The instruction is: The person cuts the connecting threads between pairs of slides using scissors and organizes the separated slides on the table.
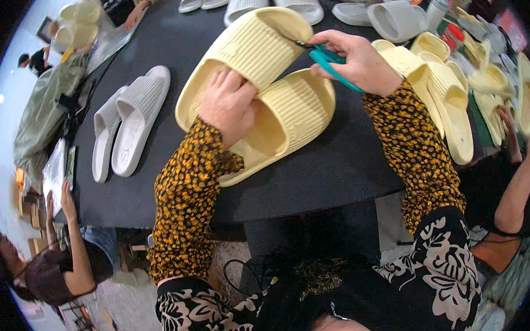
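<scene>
Across a black, curved-edged table (339, 182) we look down on slippers in two colours, grey and pale yellow. At our far left one person in a dark top (59, 272) has two hands at the table's edge, and beyond lies one grey-green cloth (49, 112). Farther up, one other hand (136, 14) rests near a clear plastic bag (109, 50).

Next come two grey slippers (141, 121) side by side, well apart from our work. Along the table's far side we count four more, the outer grey slippers (246, 4).

Before us, in the middle, lie two yellow slippers: the upper slipper (240, 55) partly overlaps the lower slipper (295, 118). Our left hand (231, 107) holds the upper one, its fingers curled into the foot opening; their tips are hidden. Our right hand (358, 59) is closed around one pair of scissors with teal handles (328, 61), the dark blades touching or just beside that slipper's toe end; we cannot tell which. Two patterned sleeves (185, 194) cover our forearms.

To the right, at least three yellow slippers (452, 102) crowd together, with others overlapping too much for us to count. One person's arm (518, 189) shows at the right rim.
</scene>
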The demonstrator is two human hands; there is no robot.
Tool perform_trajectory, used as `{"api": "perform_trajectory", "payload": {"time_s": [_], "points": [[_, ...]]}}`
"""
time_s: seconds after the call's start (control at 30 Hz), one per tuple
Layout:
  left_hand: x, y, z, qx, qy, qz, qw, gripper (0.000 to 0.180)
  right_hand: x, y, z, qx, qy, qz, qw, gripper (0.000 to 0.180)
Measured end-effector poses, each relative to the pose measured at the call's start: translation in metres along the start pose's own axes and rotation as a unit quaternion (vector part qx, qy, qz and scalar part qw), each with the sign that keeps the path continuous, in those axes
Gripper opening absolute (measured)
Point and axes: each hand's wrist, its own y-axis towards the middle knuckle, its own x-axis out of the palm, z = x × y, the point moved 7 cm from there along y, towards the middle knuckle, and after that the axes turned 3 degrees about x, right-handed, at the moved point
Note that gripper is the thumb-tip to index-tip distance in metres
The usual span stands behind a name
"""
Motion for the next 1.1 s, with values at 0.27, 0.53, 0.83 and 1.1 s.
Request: {"api": "perform_trajectory", "payload": {"time_s": [0.27,0.53,0.83,1.1], "points": [[0.0,0.001,0.001,0.015,-0.002,0.0,1.0,0.019,-0.001,-0.002,0.002,0.031,0.007,0.018,0.999,0.042],[0.007,-0.005,-0.008,-0.01,-0.037,-0.005,0.999,0.014,-0.006,-0.002,-0.002,0.094,0.028,0.066,0.993,0.038],[0.005,-0.008,-0.02,-0.031,-0.056,0.036,0.997,0.017,-0.016,-0.001,0.016,0.102,0.101,0.11,0.984,0.046],[0.012,-0.01,-0.025,-0.071,-0.059,0.015,0.996,0.016,-0.005,-0.004,0.022,0.108,0.079,0.077,0.988,0.048]]}}
